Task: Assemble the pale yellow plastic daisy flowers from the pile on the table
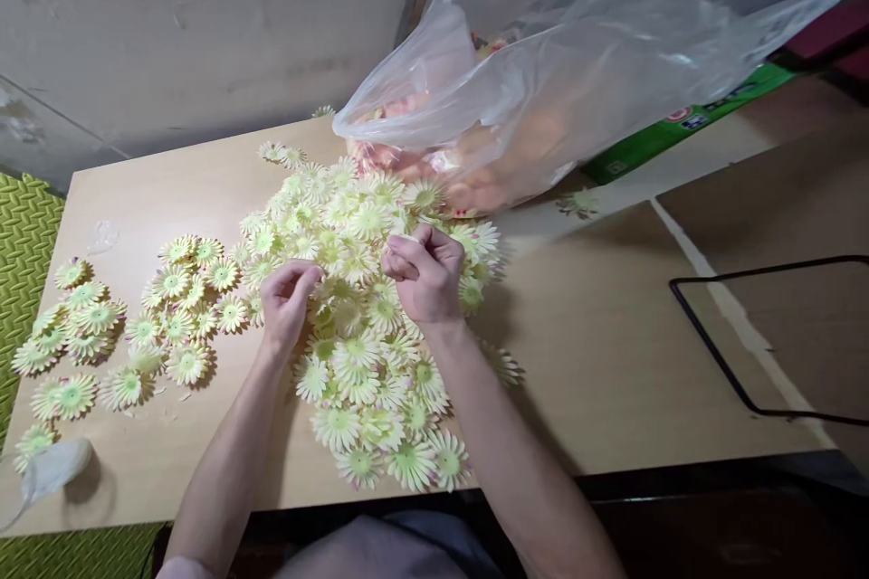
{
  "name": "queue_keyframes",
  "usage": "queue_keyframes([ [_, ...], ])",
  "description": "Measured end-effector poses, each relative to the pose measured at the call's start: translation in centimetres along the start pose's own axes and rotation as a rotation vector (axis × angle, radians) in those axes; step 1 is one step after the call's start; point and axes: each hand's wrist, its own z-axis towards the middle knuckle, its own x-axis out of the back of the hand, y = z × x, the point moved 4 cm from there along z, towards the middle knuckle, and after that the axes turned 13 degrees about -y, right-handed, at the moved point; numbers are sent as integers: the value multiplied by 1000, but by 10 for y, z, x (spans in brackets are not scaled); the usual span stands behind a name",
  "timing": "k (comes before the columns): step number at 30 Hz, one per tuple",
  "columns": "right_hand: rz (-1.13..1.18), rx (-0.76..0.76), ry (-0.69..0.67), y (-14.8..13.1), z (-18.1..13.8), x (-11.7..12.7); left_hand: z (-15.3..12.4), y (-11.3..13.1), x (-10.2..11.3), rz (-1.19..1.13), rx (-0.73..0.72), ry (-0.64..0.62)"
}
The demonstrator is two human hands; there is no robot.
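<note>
Flowers [359,353], pale yellow-green, heaped under and between both hands [289,298] [431,280]

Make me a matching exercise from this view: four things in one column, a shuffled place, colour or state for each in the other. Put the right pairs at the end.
Things:
1. right hand
2. flowers
3. plastic bag
4. textured mat

Places, colours, states:
A. translucent and whitish, upper right of the view
B. curled, near the middle of the view
C. yellow-green, at the far left edge
D. pale, lying in a loose heap and smaller clusters

Right pairs: 1-B, 2-D, 3-A, 4-C
</note>
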Motion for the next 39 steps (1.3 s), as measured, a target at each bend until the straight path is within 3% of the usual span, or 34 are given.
queue_keyframes([
  [4, -40, 7, 86, 5, 3, 0, 0, 12, -14, 162, -107, -176],
  [6, -63, 5, 105, 7, 1, 0, 0, 16, -15, 207, -207, -172],
  [8, -115, 12, 106, 8, 0, 1, 1, 19, -8, 180, -277, -51],
  [10, -213, 18, 70, 8, -2, -1, 1, 19, 9, 93, -291, 174],
  [14, -437, -33, -265, 11, -2, -21, -2, 17, 44, -39, -235, 649],
  [16, -559, -36, -464, 14, -3, -37, -1, 18, 54, -79, -218, 755],
  [19, -735, 39, -635, 11, -6, -56, 2, 26, 63, -89, -230, 794],
  [22, -877, 28, -804, 1, -13, -65, 4, 42, 76, 35, -186, 725],
  [23, -924, 3, -875, -4, -17, -66, 5, 48, 81, 109, -117, 644],
  [27, -1154, -26, -1084, -21, -38, -57, -6, 54, 102, 548, 363, 41],
  [29, -1276, -44, -1075, -23, -45, -49, -20, 54, 113, 874, 445, -153],
  [31, -1352, -22, -997, -23, -48, -42, -32, 51, 122, 1083, 452, -222],
  [34, -1374, 56, -880, -23, -46, -41, -43, 46, 126, 1177, 434, -248],
  [39, -1212, 210, -670, -37, -34, -47, -40, 68, 124, 1100, 231, -65],
])
